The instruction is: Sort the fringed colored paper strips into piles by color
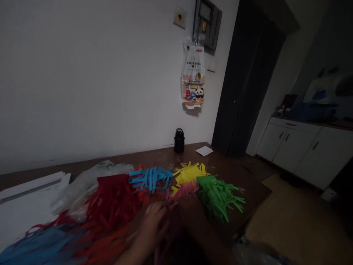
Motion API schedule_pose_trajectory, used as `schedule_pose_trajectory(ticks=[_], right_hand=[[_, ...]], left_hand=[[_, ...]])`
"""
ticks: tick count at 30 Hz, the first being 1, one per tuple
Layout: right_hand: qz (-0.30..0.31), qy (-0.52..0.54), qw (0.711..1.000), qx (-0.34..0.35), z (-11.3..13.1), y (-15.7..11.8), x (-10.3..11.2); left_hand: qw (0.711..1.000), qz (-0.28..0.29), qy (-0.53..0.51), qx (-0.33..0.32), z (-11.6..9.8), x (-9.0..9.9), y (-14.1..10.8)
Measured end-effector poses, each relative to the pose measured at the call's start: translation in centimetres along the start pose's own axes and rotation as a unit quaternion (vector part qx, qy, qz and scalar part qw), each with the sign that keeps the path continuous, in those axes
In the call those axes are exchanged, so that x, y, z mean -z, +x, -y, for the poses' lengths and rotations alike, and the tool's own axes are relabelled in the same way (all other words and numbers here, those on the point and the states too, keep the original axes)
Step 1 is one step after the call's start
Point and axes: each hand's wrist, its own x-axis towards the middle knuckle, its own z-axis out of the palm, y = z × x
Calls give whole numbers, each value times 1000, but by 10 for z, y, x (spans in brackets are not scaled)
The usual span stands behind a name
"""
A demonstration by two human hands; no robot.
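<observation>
Pink fringed paper (185, 190) lies at the near middle of the table, with darker pink strips hanging down between my hands. My left hand (156, 219) is closed, its bent fingers at the left side of these strips. At their right side is my right hand (189, 210), dark and blurred, its fingers hard to make out. Green fringed paper (217, 195) lies just right of it, and yellow fringed paper (191, 173) is behind the pink. Blue fringed paper (151, 178) and a red fringed bunch (114, 200) lie beyond my left hand.
Orange strips (106, 244) and a blurred blue bunch (46, 244) lie at the near left. Behind them are a clear plastic bag (91, 182) and white sheets (24, 217). A black bottle (179, 141) stands by the wall, near a white card (204, 151).
</observation>
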Motion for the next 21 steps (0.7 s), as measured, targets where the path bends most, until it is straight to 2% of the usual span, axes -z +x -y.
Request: schedule_pose_trajectory(ticks=[4,9,13,18,21], right_hand=[[-6,-12,999,-39,-12,6,8],[-23,1,998,-52,-1,4,3],[-71,24,992,-103,-5,4,2],[-173,58,961,-209,-52,3,34],[-234,72,934,-260,-87,-6,57]], left_hand=[[998,-42,45,-20,10,3,2],[993,-60,62,-83,8,-3,0],[988,-84,74,-103,9,-5,-2],[990,-96,48,-96,23,3,1],[992,-114,14,-42,25,13,5]])
